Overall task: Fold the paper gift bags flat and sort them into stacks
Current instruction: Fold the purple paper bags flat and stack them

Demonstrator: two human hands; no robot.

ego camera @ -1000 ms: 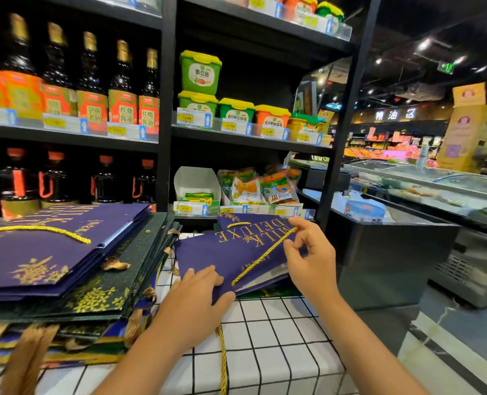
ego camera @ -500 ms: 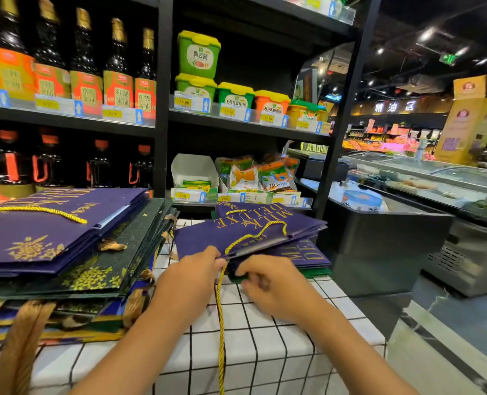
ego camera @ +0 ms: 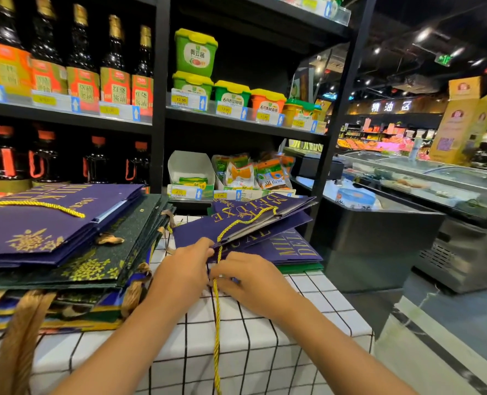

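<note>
Hands meet at the near edge of a purple gift bag (ego camera: 245, 223) lying toward the right side of the checked table (ego camera: 265, 352). Left hand (ego camera: 183, 266) pinches that edge with curled fingers. Right hand (ego camera: 253, 277) is curled beside it, touching the gold cord handle (ego camera: 216, 323), which hangs over the table's front edge; whether it grips the cord cannot be told. Beneath lie a second purple bag (ego camera: 290, 246) and a green one (ego camera: 302, 267). Left side: tall stack of flattened bags (ego camera: 65, 243).

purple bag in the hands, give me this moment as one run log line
step: flattening purple bag | left hand: grips near edge | right hand: at gold cord | stack: left
</note>
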